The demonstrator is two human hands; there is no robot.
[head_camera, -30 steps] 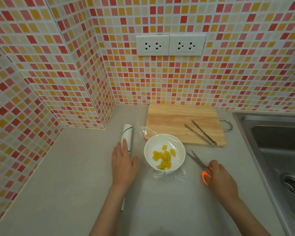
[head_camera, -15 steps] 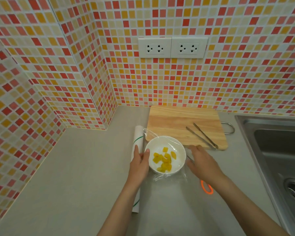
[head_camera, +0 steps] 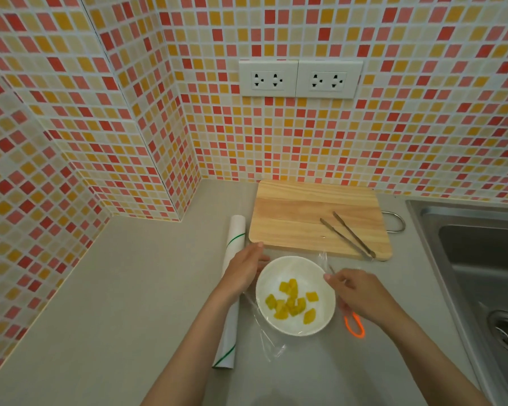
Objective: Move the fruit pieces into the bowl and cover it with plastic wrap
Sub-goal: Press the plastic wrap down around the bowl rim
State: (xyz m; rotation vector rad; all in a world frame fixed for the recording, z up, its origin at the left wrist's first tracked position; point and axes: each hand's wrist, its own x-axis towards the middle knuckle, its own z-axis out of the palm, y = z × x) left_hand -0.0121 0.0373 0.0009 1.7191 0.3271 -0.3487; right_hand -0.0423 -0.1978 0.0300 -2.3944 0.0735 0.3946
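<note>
head view: the fruit pieces already lie in the white bowl, and none show on the cutting board at 12 o'clock from it, so the moving looks done. a sheet of plastic wrap lies over the bowl, with loose edges spilling out at 7 o'clock and at 1 o'clock; what seems left is pressing the film down around the rim. the bowl sits between the hands. the left hand lies at the bowl's 10 o'clock, fingers together and flat against the rim. the right hand is at 3 o'clock, fingertips pinched at the rim; whether film is caught between them i cannot tell. the wrap roll lies just left of the bowl.
</note>
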